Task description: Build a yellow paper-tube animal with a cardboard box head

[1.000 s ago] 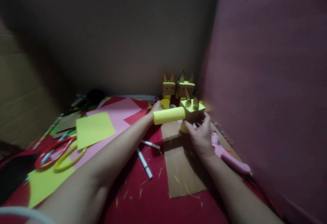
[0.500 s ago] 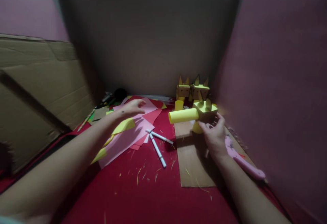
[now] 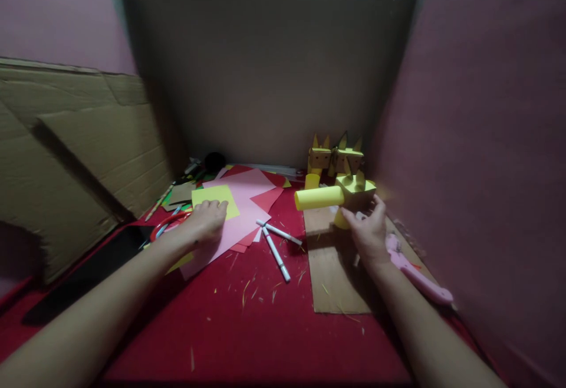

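My right hand (image 3: pixel 369 232) is closed on a small cardboard animal figure (image 3: pixel 357 199). The figure has a box-shaped body with a yellow top and two pointed ears. A yellow paper tube (image 3: pixel 318 198) sticks out to its left, and another yellow piece shows beneath. My left hand (image 3: pixel 207 220) lies over the lower edge of a yellow sheet of paper (image 3: pixel 212 193), its fingers bent together on it; the fingertips are partly hidden. Under that sheet are pink paper (image 3: pixel 247 183) and red paper (image 3: pixel 265 200).
Two similar cardboard figures (image 3: pixel 319 157) stand against the back wall. Two white pens (image 3: pixel 276 255) lie mid-table near paper scraps. A cardboard sheet (image 3: pixel 325 282) is under the right hand, with a pink-handled tool (image 3: pixel 420 279) beside it. Red-handled scissors (image 3: pixel 165 221) lie left.
My left hand has come back toward me and down onto the yellow sheet. The scissors now show beside the forearm. My right hand holds the figure in nearly the same place.
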Demonstrator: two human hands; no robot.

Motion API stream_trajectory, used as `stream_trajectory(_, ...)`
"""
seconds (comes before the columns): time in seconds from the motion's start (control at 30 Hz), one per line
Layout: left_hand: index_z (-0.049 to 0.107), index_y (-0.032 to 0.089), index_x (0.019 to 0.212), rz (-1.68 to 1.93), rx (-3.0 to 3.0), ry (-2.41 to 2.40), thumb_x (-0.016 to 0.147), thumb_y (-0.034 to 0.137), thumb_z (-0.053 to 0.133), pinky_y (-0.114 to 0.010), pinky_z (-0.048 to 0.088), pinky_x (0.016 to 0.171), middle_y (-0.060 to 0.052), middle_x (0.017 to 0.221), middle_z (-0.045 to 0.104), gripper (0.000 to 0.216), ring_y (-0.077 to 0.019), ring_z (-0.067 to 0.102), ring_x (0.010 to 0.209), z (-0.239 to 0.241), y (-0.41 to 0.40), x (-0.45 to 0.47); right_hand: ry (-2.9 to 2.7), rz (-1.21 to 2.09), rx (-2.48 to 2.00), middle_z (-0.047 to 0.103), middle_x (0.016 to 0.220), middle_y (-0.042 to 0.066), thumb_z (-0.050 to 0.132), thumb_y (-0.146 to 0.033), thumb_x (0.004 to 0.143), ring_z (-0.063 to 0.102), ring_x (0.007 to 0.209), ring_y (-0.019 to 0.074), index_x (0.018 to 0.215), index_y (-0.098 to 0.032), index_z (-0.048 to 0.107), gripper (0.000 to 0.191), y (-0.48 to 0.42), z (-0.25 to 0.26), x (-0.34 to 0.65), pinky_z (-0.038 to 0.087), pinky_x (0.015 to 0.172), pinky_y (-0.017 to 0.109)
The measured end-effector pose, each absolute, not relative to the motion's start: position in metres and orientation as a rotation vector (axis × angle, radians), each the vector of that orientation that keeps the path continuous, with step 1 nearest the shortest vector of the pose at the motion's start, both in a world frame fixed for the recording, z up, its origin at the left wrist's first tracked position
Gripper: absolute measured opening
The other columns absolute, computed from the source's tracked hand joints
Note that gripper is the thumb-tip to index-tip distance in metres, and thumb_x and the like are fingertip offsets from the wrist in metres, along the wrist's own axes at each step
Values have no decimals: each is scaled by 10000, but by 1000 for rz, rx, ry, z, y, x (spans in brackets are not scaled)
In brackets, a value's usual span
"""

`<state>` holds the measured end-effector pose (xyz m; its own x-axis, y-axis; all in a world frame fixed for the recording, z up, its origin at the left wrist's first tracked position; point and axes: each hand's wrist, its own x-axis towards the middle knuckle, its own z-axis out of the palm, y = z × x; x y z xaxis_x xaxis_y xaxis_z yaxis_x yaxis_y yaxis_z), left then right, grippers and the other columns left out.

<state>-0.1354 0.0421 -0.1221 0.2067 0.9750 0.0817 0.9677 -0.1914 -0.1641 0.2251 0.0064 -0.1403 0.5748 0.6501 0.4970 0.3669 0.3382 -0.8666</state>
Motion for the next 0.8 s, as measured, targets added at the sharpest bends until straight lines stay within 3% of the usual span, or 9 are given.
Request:
stream_trajectory(0.3, 587, 22, 1163, 114, -2241, -1801, 894, 66, 296, -429, 443, 767, -255, 996, 684, 399, -360, 657, 925, -127, 30, -131, -996, 178, -1213, 502, 1247, 154, 700, -421, 672, 514, 1155, 318, 1340, -161, 409, 774, -8, -130, 227, 404, 1003, 539)
stream_trajectory(0.6, 550, 46, 1280, 110, -2283, -1755, 778, 40, 446, -466, 429, 892, -268, 1165, 642, 513, -403, 578, 1120, -122, 24, -142, -1126, -72, -1097, 488, 1320, 125, 684, -374, 770, 502, 1242, 306, 1405, -206, 384, 723, -20, -126, 224, 377, 1071, 526)
stream_trajectory(0.8, 600, 59, 1204, 44, -2286, -1763, 871, 49, 343, -437, 452, 774, -239, 975, 696, 421, -354, 654, 899, -125, 20, -139, -1256, -150, -1040, 481, 1359, 122, 655, -319, 798, 508, 1250, 306, 1419, -236, 389, 681, -35, -123, 209, 401, 1071, 526)
